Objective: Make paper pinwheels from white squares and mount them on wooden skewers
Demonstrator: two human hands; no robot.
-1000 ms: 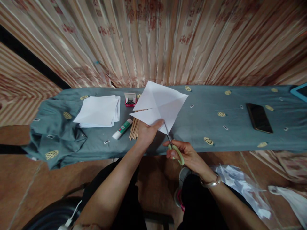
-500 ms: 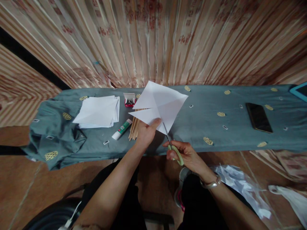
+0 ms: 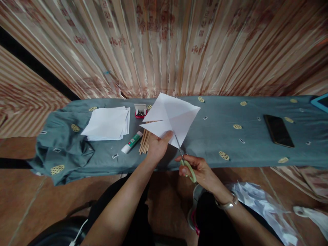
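My left hand (image 3: 159,146) pinches a white sheet of paper (image 3: 176,111) near its lower edge, thumb on top. A slit runs into the sheet from its left side. In my right hand (image 3: 196,167) is a pair of scissors (image 3: 188,169) with pale green handles. Their blades lie at the paper's lower corner, along a line toward its middle; how far they are apart is hard to see. Under the sheet and beside my left hand lies a bundle of thin wooden sticks (image 3: 145,141), partly hidden.
A stack of white paper (image 3: 106,123), a glue stick (image 3: 132,142) and a small red box of metal pins (image 3: 140,112) lie left on the cloth-covered table (image 3: 217,136). A phone (image 3: 278,130) and a blue-edged object (image 3: 320,102) are right. A plastic bag (image 3: 261,201) sits on the floor.
The whole view has shifted slightly, so the table appears a little lower. Both hands keep their hold on paper and scissors, and the blades stay at the lower corner.
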